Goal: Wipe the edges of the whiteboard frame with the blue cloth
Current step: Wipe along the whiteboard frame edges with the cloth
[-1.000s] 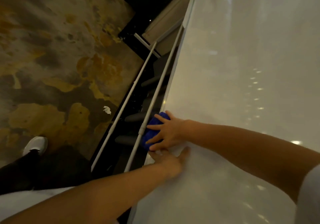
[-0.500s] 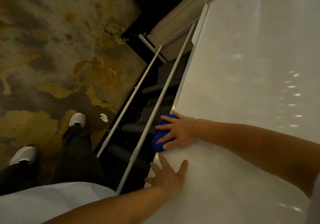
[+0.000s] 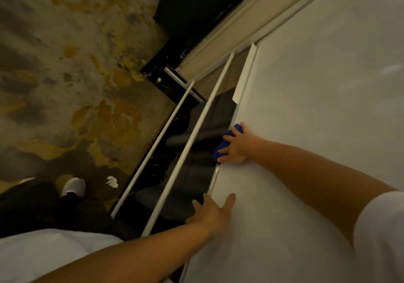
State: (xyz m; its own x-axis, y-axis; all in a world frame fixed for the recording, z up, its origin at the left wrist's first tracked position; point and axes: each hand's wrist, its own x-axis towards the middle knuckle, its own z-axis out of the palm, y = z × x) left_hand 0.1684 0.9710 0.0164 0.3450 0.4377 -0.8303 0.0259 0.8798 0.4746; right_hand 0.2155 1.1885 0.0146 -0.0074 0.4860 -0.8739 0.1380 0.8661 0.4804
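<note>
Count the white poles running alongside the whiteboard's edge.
2: one pole sits farther out toward the carpet, the other pole lies closer to the whiteboard. Their lower ends are hidden behind the left arm.

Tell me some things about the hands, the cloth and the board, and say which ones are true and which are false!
1. The right hand presses the blue cloth on the edge of the whiteboard. True.
2. The left hand also holds a cloth. False: it is open and empty, resting at the board's edge nearer the person.
3. The cloth is red. False: it is blue.
4. A white shoe stands on the patterned carpet. True.
5. A scrap of white paper lies on the whiteboard. False: it lies on the floor near the shoe.
</note>
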